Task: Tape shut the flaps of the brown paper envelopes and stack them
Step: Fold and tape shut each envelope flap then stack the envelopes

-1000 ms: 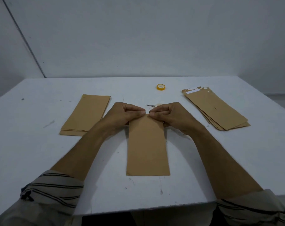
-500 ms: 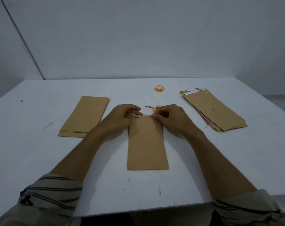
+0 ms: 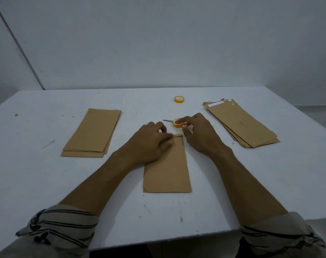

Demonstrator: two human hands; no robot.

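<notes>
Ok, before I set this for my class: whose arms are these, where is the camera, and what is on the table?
No machine here: a person works bare-handed, filmed by one head-worn camera looking down at the white table. The left hand presses the folded flap of a brown paper envelope lying flat in the middle. The right hand touches a small yellow tape roll just beyond it; a firm grip is not clear. A second yellow tape roll sits farther back. A neat stack of brown envelopes lies left, a fanned stack right.
</notes>
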